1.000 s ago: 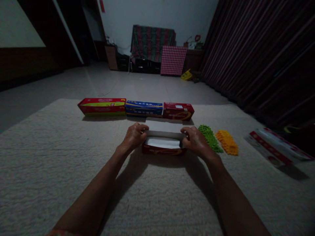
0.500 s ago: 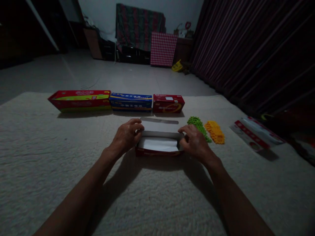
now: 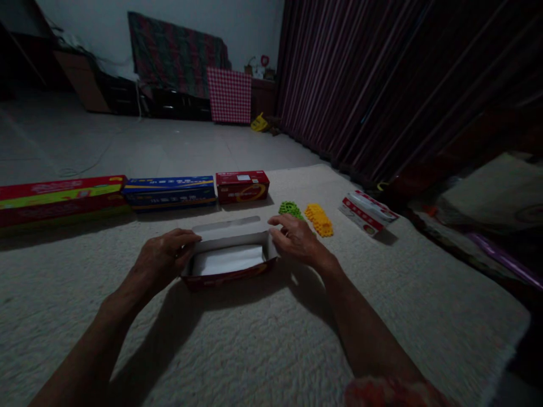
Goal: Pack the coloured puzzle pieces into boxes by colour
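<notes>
A dark red cardboard box (image 3: 231, 279) sits in front of me with its top open and its white lid flap (image 3: 229, 225) folded back on the far side. Something flat and white (image 3: 229, 260) lies inside. My left hand (image 3: 165, 254) is closed on the box's left end, fingers curled at the corner. At the right end, my right hand (image 3: 297, 242) has its thumb and forefinger apart beside the rim; the thumb seems to touch the side. Just beyond it are green plastic toy pieces (image 3: 291, 209), partly covered by the hand, and yellow plastic pieces (image 3: 319, 220).
Along the far side of the pale quilted mat (image 3: 263, 350) stand a red and yellow-green box (image 3: 63, 198), a blue box (image 3: 170, 193) and a red box (image 3: 242, 186). A white and red package (image 3: 367, 212) lies to the right. Dark curtains (image 3: 339, 73) hang behind.
My view has turned to the right, so everything appears shifted left. Both hands stay at the ends of the opened box; the right fingers look slightly lifted from its rim.
</notes>
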{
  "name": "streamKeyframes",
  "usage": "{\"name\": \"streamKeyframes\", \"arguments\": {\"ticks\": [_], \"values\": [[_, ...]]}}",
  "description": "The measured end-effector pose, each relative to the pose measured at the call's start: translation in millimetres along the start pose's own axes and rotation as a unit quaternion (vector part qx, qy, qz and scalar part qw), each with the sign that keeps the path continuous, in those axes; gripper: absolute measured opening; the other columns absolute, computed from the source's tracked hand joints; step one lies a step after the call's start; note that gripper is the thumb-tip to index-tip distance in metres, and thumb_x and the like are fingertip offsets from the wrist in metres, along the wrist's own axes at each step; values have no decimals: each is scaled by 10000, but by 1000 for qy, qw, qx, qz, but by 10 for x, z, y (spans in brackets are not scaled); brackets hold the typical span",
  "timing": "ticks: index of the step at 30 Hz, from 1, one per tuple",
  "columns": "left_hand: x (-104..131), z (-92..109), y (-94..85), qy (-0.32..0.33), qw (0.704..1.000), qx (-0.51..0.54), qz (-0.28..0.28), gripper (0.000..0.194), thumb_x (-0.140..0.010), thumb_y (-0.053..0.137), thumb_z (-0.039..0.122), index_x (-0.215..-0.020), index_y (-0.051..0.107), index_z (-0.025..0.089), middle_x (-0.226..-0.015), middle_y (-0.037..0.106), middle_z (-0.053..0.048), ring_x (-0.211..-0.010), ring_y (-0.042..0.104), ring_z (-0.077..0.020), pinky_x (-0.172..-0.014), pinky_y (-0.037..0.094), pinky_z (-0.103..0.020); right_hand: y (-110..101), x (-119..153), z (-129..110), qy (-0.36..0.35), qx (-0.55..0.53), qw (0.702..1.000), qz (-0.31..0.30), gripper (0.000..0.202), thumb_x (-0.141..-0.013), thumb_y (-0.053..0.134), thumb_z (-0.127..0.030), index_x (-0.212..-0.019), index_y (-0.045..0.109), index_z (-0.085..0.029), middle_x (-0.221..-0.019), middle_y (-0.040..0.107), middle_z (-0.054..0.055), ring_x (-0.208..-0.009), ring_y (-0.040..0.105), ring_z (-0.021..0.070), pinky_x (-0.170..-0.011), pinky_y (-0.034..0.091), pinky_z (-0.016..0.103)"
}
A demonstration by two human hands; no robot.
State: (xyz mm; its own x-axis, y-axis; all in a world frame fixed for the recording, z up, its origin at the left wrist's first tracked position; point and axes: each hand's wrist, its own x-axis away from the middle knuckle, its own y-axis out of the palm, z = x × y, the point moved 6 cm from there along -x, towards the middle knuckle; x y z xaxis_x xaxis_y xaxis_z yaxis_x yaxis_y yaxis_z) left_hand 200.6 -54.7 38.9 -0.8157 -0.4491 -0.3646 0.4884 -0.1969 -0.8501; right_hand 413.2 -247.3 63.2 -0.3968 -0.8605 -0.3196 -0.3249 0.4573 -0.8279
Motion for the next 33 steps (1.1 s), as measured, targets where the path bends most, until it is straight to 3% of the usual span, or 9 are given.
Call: {"name": "streamKeyframes", "arguments": {"ticks": [5, 10, 15, 20, 26, 33], "values": [[6, 6, -4, 7, 1000, -5, 10, 334, -847, 465, 337, -906, 779, 237, -1042, 785, -98, -872, 746, -278, -801, 615, -423, -343, 39, 592, 132, 156, 979, 15, 233, -864, 578, -131, -1036, 735, -144, -1030, 748, 130, -940, 686, 218, -850, 496, 325], [3, 7, 3, 9, 1000, -12, -1, 339, -862, 459, 335, -924, 776, 232, -1063, 781, -105, -884, 745, -284, -817, 614, -448, -306, 172, 1028, 237, 230, 942, -59, 280, -843, 657, -262, -1071, 752, -129, -1023, 770, 162, -956, 718, 260, -801, 505, 319], [2, 20, -2, 13, 1000, -8, -3, 353, -885, 449, 346, -923, 776, 221, -1067, 774, -118, -891, 745, -292, -814, 611, -462, -146, 210, 1065, 291, 237, 922, -96, 451, -842, 698, -466, -1082, 738, -87, -1075, 749, 241, -996, 721, 311, -775, 523, 350], [12, 20, 3, 19, 1000, -21, 1, 361, -879, 448, 327, -946, 782, 205, -1061, 776, -119, -891, 745, -283, -805, 608, -429, -56, 202, 1050, 310, 253, 913, -83, 469, -894, 618, -488, -1104, 730, -84, -1099, 742, 246, -1020, 718, 306, -787, 523, 341], [10, 47, 8, 15, 999, -31, -10, 373, -877, 445, 305, -963, 788, 187, -1070, 776, -127, -893, 744, -274, -813, 597, -401, -1, 177, 1142, 334, 269, 894, -130, 499, -909, 599, -475, -1121, 735, -44, -1125, 734, 259, -1060, 705, 320, -812, 514, 327], [7, 67, -1, 16, 999, -28, -9, 355, -880, 460, 282, -966, 790, 186, -1070, 776, -129, -888, 743, -279, -815, 591, -417, -28, 187, 1100, 326, 262, 897, -140, 467, -918, 576, -459, -1100, 744, -64, -1106, 741, 246, -1025, 710, 316, -787, 504, 333]]}}
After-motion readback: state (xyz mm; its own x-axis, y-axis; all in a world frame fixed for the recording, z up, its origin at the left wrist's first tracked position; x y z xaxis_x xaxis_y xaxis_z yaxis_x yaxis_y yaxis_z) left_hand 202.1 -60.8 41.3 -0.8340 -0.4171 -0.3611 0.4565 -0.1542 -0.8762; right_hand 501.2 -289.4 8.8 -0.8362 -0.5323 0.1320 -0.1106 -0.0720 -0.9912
